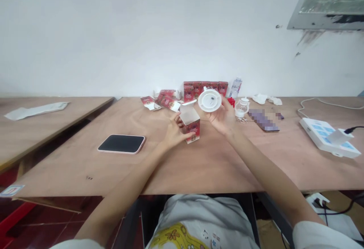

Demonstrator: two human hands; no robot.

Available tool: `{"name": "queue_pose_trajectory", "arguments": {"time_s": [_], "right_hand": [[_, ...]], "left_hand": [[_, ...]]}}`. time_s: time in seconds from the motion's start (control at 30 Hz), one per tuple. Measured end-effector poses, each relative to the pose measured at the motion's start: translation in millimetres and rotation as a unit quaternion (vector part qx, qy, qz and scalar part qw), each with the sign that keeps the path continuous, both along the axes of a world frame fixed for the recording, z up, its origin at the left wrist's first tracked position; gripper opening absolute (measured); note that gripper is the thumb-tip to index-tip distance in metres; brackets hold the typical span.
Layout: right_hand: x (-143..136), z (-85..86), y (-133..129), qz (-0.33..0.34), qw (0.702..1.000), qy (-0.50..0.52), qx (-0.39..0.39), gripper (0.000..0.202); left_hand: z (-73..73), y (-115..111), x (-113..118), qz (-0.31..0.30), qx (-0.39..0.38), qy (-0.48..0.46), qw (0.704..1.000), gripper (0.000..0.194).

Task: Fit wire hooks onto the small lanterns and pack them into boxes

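My left hand (174, 132) is closed around a small red cardboard box (194, 130) standing on the table, its top flap up and its white inside showing. My right hand (224, 118) holds up what looks like a small white lantern (209, 101), its round underside turned toward me, just right of and above the box. A dark spot shows on that underside; the rest of the lantern is mostly hidden behind it. Farther right stands another small lantern (242, 107) with a clear body and white base.
Several closed red boxes (196, 86) line the wall, with flattened boxes (167, 100) left of them. A bottle (236, 87), crumpled tissues (260, 98) and a purple phone (263, 120) lie right. A black-screened phone (121, 144) is left; a power strip (330, 137) sits far right.
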State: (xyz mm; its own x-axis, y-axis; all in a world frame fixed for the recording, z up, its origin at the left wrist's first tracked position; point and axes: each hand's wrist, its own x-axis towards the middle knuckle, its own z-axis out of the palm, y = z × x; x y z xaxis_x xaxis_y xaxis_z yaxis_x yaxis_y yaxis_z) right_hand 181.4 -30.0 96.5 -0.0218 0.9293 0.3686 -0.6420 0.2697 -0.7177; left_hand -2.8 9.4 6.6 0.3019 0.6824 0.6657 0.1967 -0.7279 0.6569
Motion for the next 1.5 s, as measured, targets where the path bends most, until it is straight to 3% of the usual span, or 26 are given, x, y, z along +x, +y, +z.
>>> {"name": "queue_pose_trajectory", "arguments": {"time_s": [0.13, 0.27, 0.5, 0.67, 0.8, 0.97, 1.17, 1.3, 1.4, 1.5], "right_hand": [[-15, 3.0, 1, 0.039, 0.998, -0.019, -0.051, 0.027], [-18, -2.2, 6, 0.02, 0.996, -0.019, -0.085, 0.032], [-32, 4.9, -14, -0.081, 0.991, -0.109, 0.015, 0.06], [-47, 3.2, -29, -0.119, 0.979, -0.159, 0.053, 0.067], [-39, -6.4, -20, -0.208, 0.954, -0.187, 0.111, 0.07], [-18, -12.2, -2, -0.222, 0.921, -0.279, 0.156, 0.075], [-7, 1.3, -5, -0.228, 0.855, -0.41, 0.22, 0.064], [-2, 11.7, 0, -0.177, 0.798, -0.527, 0.235, 0.066], [1, 14.3, 9, -0.103, 0.78, -0.58, 0.211, 0.061], [1, 14.8, 14, -0.114, 0.769, -0.602, 0.182, 0.055]], "left_hand": [[-0.2, -3, 0, -0.025, 0.023, 0.002, 0.999, 0.091], [-1.3, -3, 1, -0.021, 0.024, 0.007, 0.999, 0.093], [-1.9, 0, 3, -0.014, 0.006, 0.012, 1.0, 0.093], [0.9, -4, 2, 0.01, -0.037, 0.03, 0.999, 0.086], [-2.3, 0, 3, -0.015, -0.014, 0.004, 1.0, 0.091], [-7.9, 6, 3, -0.025, 0.005, 0.0, 1.0, 0.088], [-7.1, 7, 1, -0.022, -0.009, -0.002, 1.0, 0.088], [-5.3, 6, 0, -0.034, -0.007, -0.001, 0.999, 0.09], [-4.2, 5, -1, -0.041, -0.004, 0.01, 0.999, 0.09], [-3.3, 5, -1, -0.042, -0.008, 0.01, 0.999, 0.091]]}}
